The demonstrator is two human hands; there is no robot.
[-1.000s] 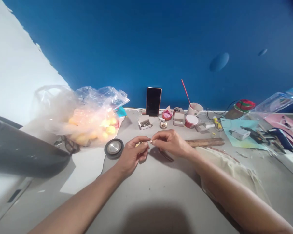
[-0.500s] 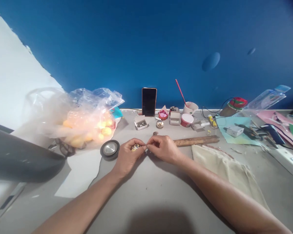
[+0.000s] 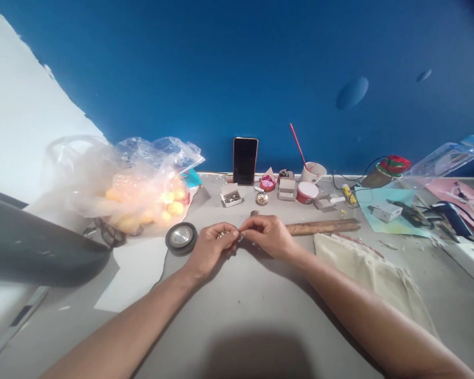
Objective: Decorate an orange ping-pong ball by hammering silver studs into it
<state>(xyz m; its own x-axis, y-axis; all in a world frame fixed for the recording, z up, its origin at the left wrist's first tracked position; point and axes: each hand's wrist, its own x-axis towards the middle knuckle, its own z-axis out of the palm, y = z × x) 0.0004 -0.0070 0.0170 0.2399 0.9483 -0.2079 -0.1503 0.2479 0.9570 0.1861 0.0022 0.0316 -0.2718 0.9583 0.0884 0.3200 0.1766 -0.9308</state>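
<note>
My left hand (image 3: pixel 215 243) is curled round a small round ball (image 3: pixel 222 234) with a gold, dotted surface, mostly covered by the fingers. My right hand (image 3: pixel 266 237) is closed in a pinch right beside the left fingertips. What sits between those right fingertips is too small to make out. Just beyond the hands lies a wooden handle (image 3: pixel 324 227), running off to the right behind my right hand. A small open box (image 3: pixel 231 197) of shiny metal bits and another little studded ball (image 3: pixel 261 198) stand farther back.
Left of my hands is a round black weight-like disc (image 3: pixel 180 238) with a silver centre. Plastic bags (image 3: pixel 142 179) holding yellow things and a grey cylinder (image 3: pixel 43 242) fill the left. A phone (image 3: pixel 245 161) leans on the wall. Beige cloth (image 3: pixel 367 273) lies right; a paper cup (image 3: pixel 313 172) stands behind.
The view has shifted slightly, so the table things appear a little to the right. My left fingers have closed further over the ball, and both hands' fingertips stay close together.
</note>
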